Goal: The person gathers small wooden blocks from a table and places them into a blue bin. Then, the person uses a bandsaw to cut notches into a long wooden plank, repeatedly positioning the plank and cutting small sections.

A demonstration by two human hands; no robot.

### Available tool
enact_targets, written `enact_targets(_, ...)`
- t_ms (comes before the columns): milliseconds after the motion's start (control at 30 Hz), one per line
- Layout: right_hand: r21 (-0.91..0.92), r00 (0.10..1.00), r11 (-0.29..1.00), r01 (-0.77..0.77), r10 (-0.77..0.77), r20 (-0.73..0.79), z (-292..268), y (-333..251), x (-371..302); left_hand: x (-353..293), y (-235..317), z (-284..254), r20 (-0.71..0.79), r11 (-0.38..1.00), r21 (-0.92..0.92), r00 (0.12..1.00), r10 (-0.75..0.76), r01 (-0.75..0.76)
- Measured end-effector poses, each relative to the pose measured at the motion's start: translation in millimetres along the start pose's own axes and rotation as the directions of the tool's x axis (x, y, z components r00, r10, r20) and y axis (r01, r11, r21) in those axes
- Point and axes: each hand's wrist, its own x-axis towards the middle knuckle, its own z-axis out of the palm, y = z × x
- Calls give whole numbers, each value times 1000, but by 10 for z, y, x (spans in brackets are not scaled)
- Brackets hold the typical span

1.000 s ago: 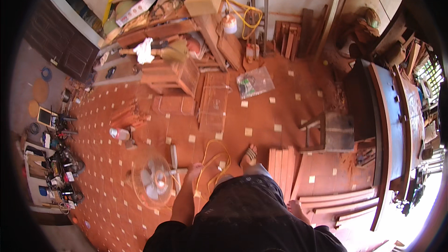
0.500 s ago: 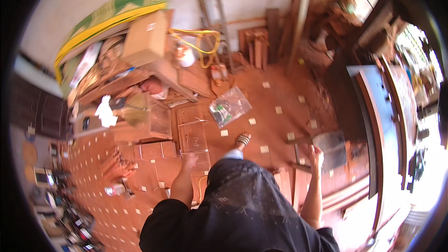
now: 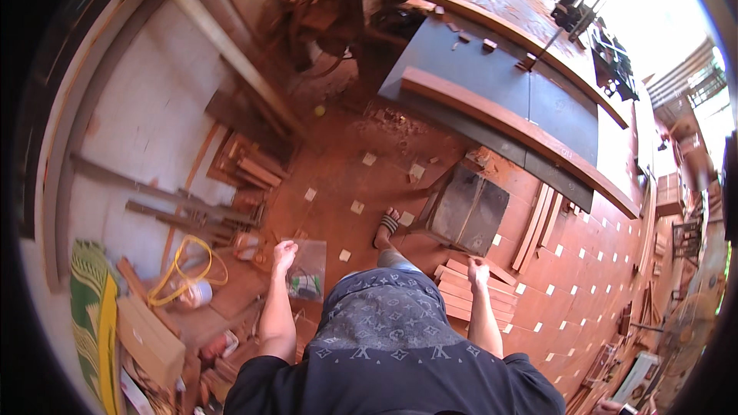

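Note:
My left hand [image 3: 284, 255] is raised with its fingers curled into a fist, and nothing shows in it. Seen past it, a clear plastic bag [image 3: 309, 257] with green and dark contents lies on the red tiled floor. On the other side my right hand [image 3: 478, 272] hangs with its fingers curled in, and no object shows there either. Beyond that hand are a stack of reddish wooden strips [image 3: 473, 292] on the floor and a dark square stool [image 3: 467, 209]. Neither hand appears to touch any of these. My sandalled foot [image 3: 387, 227] is stepping forward.
A dark-topped worktable [image 3: 492, 69] stands ahead right, bearing a long wooden beam [image 3: 515, 134]. Long boards [image 3: 538, 219] lie beyond the stool. Left are a cardboard box [image 3: 150, 338], a coiled yellow hose [image 3: 184, 269] and leaning timber. A standing fan [image 3: 688, 323] is far right.
My view has swung right toward the worktable, so the box and hose now sit at lower left. My left hand has come up and forward; the right is still curled.

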Motion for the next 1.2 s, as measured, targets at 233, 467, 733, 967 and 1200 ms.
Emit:
enact_targets(233,317,740,945,-76,266,-617,-749,-1305,1500,985,2669,998,61,756,165,772,633,-633)
enact_targets(467,732,532,571,-373,778,-335,-1450,-1564,3289,1010,4996,2247,208,675,21,664,718,-737)
enact_targets(733,632,216,694,-345,714,-666,-1198,-1679,3162,1084,5734,2888,563,362,209,414,715,-909)
enact_targets(967,653,284,648,-392,761,-584,-1395,-2275,2950,1050,5925,2723,612,62,174,157,775,-983)
enact_targets(1200,669,249,616,-415,785,-568,-1361,-2204,2982,1108,5982,2772,650,158,144,214,729,-977)
